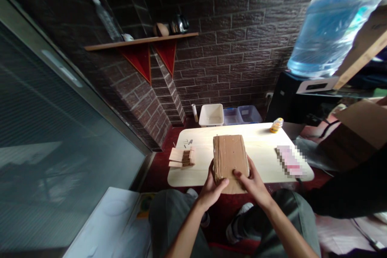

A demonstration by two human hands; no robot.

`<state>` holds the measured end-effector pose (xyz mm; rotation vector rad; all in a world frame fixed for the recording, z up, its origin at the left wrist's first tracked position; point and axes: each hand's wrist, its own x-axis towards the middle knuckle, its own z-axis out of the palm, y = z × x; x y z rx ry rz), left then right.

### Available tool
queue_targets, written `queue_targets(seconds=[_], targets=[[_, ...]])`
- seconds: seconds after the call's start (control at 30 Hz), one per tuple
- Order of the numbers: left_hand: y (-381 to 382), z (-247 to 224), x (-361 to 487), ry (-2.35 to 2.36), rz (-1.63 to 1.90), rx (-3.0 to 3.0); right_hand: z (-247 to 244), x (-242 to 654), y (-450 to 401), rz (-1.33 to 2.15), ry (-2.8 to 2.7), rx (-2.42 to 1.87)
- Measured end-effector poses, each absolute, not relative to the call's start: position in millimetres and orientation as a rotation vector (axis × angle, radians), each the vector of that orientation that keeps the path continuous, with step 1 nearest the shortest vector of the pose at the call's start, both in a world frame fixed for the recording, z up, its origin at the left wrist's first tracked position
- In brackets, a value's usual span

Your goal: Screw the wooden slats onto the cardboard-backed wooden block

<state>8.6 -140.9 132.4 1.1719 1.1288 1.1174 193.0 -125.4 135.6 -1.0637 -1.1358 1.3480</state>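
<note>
A brown cardboard box (229,153) with small holes in its top face is held between my two hands over the near edge of the low table. My left hand (211,189) grips its lower left side, thumb on the top face. On the lower right side, my right hand (254,183) is closed with its thumb pressed near one hole. The fingers under the box are hidden. To the left on the table lie light wooden pieces (182,157), some joined in a slatted shape, and several small metal parts (190,142) that are too small to name.
The pale table (260,141) also bears a small yellow-capped bottle (276,125) and a blurred pink item (290,160) at right. Behind it stand a white bin (211,115) and clear plastic bins (249,113). A water dispenser (282,92) is at right, a glass door (60,129) at left.
</note>
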Motion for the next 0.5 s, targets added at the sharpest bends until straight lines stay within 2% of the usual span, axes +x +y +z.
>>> queue_targets(seconds=[0.13, 0.5], targets=[[-145, 122, 3, 1.174, 1.149, 1.123, 130, 199, -128, 1.564, -1.178, -0.958], [-141, 102, 4, 1.095, 1.15, 1.1, 106, 203, -132, 1.597, -1.109, -0.909]])
